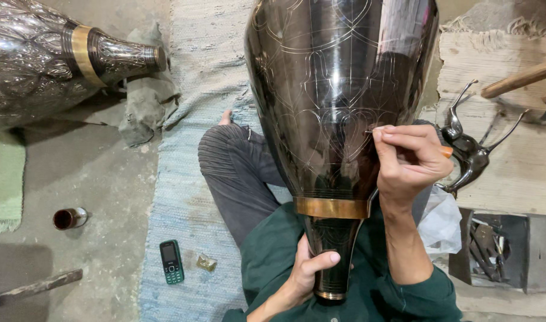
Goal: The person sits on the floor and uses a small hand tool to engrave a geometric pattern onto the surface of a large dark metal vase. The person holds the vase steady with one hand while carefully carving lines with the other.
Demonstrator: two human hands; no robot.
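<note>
Resting across the seated person's lap, the large dark metal vase [338,95] already carries fine scratched outlines of arches and petals over much of the body that shows, though the lines stay thin and unfilled, so I judge the engraving well begun but far from finished. Below its brass band [332,207], the left hand [312,268] is closed round the narrow neck, steadying it. The right hand [407,161] pinches a slim scribing tool [370,132], tip touching the surface.
</note>
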